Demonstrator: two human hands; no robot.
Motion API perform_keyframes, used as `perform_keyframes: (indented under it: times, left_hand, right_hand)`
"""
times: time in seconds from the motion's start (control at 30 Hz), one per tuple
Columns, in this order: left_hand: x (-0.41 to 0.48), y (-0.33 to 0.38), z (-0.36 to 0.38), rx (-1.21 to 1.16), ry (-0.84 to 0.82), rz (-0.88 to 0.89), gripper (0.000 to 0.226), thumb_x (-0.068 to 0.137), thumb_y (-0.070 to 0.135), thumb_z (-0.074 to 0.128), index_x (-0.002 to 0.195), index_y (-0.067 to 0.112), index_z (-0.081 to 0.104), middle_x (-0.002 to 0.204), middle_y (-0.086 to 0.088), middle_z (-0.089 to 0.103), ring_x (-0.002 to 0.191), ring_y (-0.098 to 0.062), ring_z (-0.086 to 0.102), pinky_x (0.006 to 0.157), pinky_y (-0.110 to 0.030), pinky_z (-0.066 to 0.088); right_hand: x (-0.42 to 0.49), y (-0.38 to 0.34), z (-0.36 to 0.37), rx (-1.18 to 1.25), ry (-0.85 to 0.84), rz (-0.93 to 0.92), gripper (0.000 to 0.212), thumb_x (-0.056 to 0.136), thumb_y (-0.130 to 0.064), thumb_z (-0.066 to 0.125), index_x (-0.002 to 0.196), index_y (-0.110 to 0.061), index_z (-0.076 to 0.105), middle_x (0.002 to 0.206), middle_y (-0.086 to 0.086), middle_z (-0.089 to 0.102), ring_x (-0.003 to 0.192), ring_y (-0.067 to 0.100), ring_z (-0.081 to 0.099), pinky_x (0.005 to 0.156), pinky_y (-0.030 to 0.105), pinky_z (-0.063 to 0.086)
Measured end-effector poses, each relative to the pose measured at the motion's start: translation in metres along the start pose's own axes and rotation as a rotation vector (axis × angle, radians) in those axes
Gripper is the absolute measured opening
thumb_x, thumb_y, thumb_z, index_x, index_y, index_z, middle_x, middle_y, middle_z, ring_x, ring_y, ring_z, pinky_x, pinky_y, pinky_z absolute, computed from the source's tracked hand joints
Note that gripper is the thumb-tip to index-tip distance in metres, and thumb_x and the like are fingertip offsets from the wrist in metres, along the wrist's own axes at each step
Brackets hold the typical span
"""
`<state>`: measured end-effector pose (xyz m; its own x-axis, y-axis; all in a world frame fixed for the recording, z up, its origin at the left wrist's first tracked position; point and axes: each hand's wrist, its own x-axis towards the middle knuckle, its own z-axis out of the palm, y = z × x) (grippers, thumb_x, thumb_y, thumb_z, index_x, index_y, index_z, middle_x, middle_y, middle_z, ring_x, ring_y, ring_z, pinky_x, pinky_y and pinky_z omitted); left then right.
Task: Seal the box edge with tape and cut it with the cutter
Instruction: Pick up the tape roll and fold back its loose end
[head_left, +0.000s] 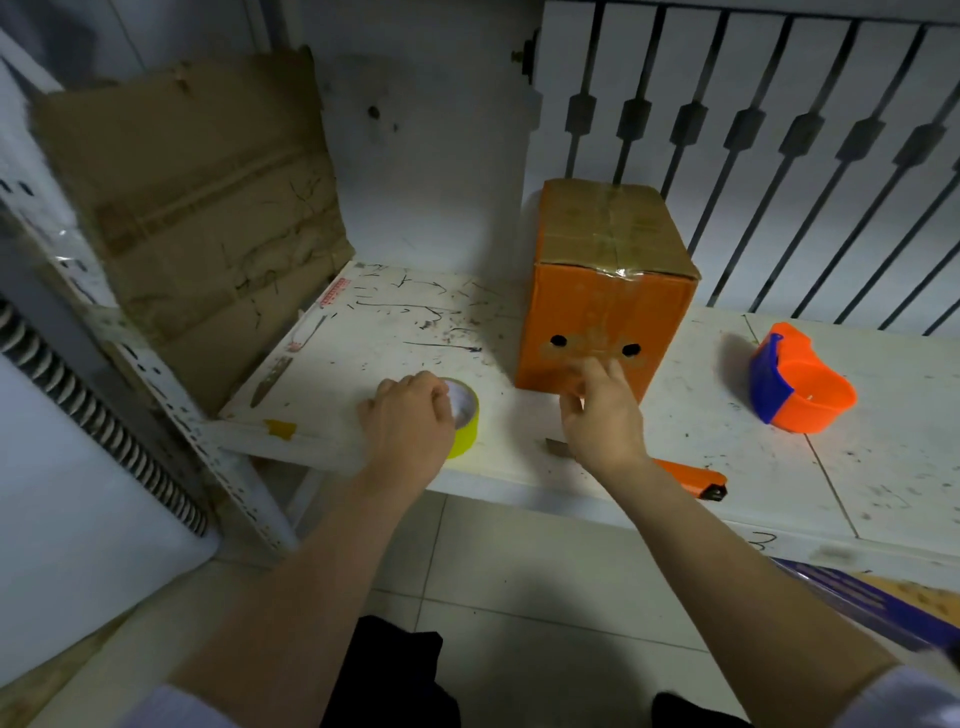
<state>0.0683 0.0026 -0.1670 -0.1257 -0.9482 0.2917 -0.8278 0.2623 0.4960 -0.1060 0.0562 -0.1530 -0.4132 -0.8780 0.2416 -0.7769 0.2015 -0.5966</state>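
On the bench (675, 441), left hand (408, 418) grips tape (464, 418) (yellow); box (602, 312) seemingly closed.

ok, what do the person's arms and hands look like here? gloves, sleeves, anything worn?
Both hands are bare: no gloves, and no rings, watch or wristband visible on the left hand or the right hand. The forearms are uncovered along nearly their whole length. Pale, white-looking sleeve edges show only at the bottom corners of the frame, near the elbows: left sleeve, right sleeve.

cutter (693, 478) part-hidden by right forearm
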Motion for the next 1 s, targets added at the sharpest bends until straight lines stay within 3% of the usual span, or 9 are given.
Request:
perform_keyframes:
  times: [0.23, 0.4, 0.53, 0.67, 0.77, 0.83, 0.9, 1.0]
  left_hand:
    - [-0.002, 0.000, 0.013, 0.159, -0.173, 0.076, 0.035, 0.070, 0.049, 0.064, 0.096, 0.026, 0.066, 0.105, 0.004, 0.066, 0.107, -0.022, 0.049, 0.087, -0.038, 0.030]
    - [-0.005, -0.001, 0.019, 0.225, -0.160, 0.091, 0.022, 0.077, 0.040, 0.061, 0.090, 0.025, 0.068, 0.094, 0.001, 0.067, 0.104, -0.023, 0.050, 0.079, -0.036, 0.025]
    - [-0.009, -0.005, 0.020, 0.219, -0.156, 0.058, 0.018, 0.084, 0.030, 0.055, 0.096, 0.024, 0.067, 0.099, -0.002, 0.067, 0.103, -0.025, 0.052, 0.080, -0.036, 0.027]
    - [-0.011, -0.003, 0.014, 0.088, -0.123, -0.010, 0.015, 0.084, 0.024, 0.057, 0.095, 0.020, 0.067, 0.102, -0.005, 0.066, 0.102, -0.027, 0.052, 0.085, -0.036, 0.029]
    - [-0.012, 0.000, 0.007, -0.156, -0.137, -0.052, 0.010, 0.080, 0.017, 0.063, 0.088, 0.012, 0.068, 0.097, -0.012, 0.065, 0.098, -0.031, 0.053, 0.087, -0.036, 0.037]
    - [-0.016, 0.004, 0.002, -0.346, -0.181, -0.047, 0.005, 0.078, 0.010, 0.065, 0.080, 0.006, 0.066, 0.084, -0.016, 0.060, 0.084, -0.030, 0.054, 0.071, -0.030, 0.041]
    - [-0.020, 0.007, -0.002, -0.477, -0.220, -0.056, 0.002, 0.078, 0.005, 0.064, 0.080, 0.004, 0.063, 0.076, -0.011, 0.053, 0.072, -0.023, 0.048, 0.057, -0.024, 0.035]
    - [-0.025, 0.009, -0.005, -0.632, -0.256, -0.091, 0.007, 0.080, 0.002, 0.062, 0.086, 0.002, 0.064, 0.074, -0.010, 0.052, 0.071, -0.021, 0.045, 0.057, -0.023, 0.035]
  right_hand:
    - [0.002, -0.001, 0.025, 0.111, -0.145, 0.161, 0.032, 0.093, -0.008, 0.043, 0.120, -0.011, 0.059, 0.126, 0.012, 0.053, 0.098, 0.033, 0.062, 0.087, 0.043, 0.054]
    - [0.001, -0.002, 0.031, 0.116, -0.179, 0.166, 0.032, 0.092, -0.009, 0.045, 0.121, -0.012, 0.059, 0.127, 0.010, 0.053, 0.104, 0.028, 0.060, 0.090, 0.041, 0.053]
    - [-0.003, -0.005, 0.031, 0.128, -0.204, 0.163, 0.033, 0.093, -0.007, 0.043, 0.122, -0.010, 0.059, 0.127, 0.012, 0.054, 0.109, 0.028, 0.058, 0.091, 0.038, 0.051]
    - [-0.006, -0.009, 0.026, 0.175, -0.220, 0.163, 0.038, 0.092, -0.004, 0.040, 0.125, -0.009, 0.057, 0.129, 0.015, 0.054, 0.109, 0.033, 0.057, 0.093, 0.045, 0.050]
    - [-0.007, -0.014, 0.021, 0.236, -0.248, 0.200, 0.041, 0.092, -0.003, 0.037, 0.129, -0.009, 0.054, 0.133, 0.015, 0.056, 0.114, 0.035, 0.056, 0.098, 0.045, 0.048]
    - [-0.008, -0.017, 0.017, 0.298, -0.255, 0.232, 0.042, 0.094, -0.002, 0.037, 0.132, -0.009, 0.051, 0.136, 0.012, 0.054, 0.121, 0.031, 0.053, 0.102, 0.044, 0.045]
    - [-0.010, -0.019, 0.012, 0.362, -0.253, 0.263, 0.043, 0.094, -0.002, 0.036, 0.135, -0.011, 0.048, 0.139, 0.010, 0.052, 0.126, 0.028, 0.049, 0.104, 0.045, 0.044]
    - [-0.013, -0.019, 0.004, 0.448, -0.268, 0.299, 0.046, 0.094, -0.001, 0.033, 0.136, -0.013, 0.046, 0.142, 0.009, 0.049, 0.127, 0.028, 0.048, 0.102, 0.050, 0.046]
